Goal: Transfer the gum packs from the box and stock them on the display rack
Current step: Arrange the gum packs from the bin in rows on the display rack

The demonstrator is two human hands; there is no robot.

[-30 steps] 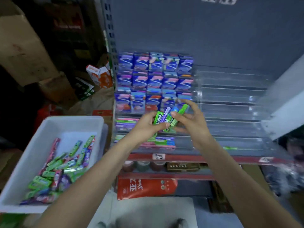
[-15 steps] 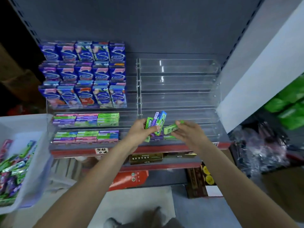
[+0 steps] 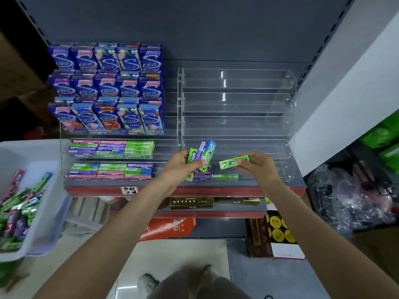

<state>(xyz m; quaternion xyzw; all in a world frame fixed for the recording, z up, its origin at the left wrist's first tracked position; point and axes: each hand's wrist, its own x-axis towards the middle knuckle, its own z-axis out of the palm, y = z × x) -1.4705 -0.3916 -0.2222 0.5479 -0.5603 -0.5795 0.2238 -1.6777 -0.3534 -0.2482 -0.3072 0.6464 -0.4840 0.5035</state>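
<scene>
My left hand [image 3: 180,167] grips a fan of several gum packs [image 3: 201,155], green, purple and blue, in front of the clear acrylic display rack [image 3: 237,126]. My right hand [image 3: 259,167] pinches a single green gum pack [image 3: 234,161] held level just right of the bunch. Under both hands, a purple pack [image 3: 201,175] and a green pack [image 3: 224,177] lie on the right rack's lowest tier. The white box [image 3: 46,212] at the left holds several loose gum packs [image 3: 17,210].
The left rack section holds rows of flat gum packs [image 3: 111,147] and blue upright cartons [image 3: 105,89] above. The right rack's upper tiers hold nothing. A red shelf edge [image 3: 194,190] runs below. Boxes [image 3: 272,231] stand on the floor, plastic bags [image 3: 354,197] at right.
The view swung right and the box slid to the left edge. My right hand drew one green pack away from the bunch in my left hand, out to the right.
</scene>
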